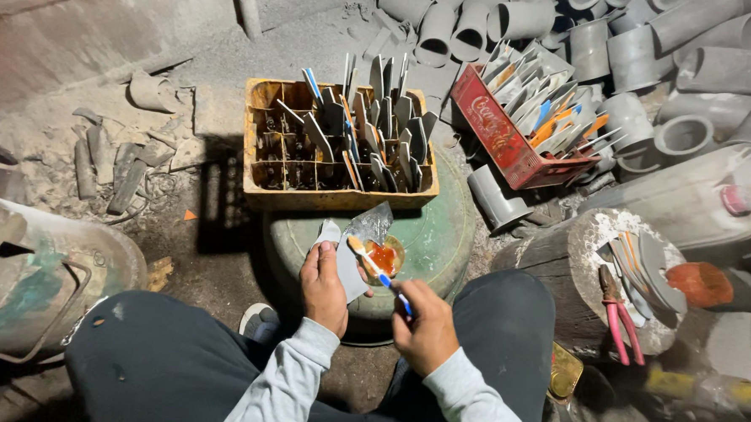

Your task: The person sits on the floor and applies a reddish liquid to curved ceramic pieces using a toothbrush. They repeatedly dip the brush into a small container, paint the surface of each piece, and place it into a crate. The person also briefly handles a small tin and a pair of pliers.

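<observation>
Pipes made of grey plastic lie in a big heap at the top right, round and dusty, filling that whole corner. Near them, on the right edge, rests a big pale jug on its side. A rusty metal drum crowds the left edge. In the middle sits a round green tub, and on it stands a yellow crate full of thin grey blades standing up in little boxes. A red crate just beside it leans over, packed with more flat pieces. A wood stump on the right holds flat grey pieces, and pink pliers lean on it. The only open room is the dusty ground at the left, between the drum and the tub.

The left hand is closed around a flat grey blade. The right hand pinches a blue toothbrush, its tip at a small dish of orange paste on the tub, right in front of the knees.
</observation>
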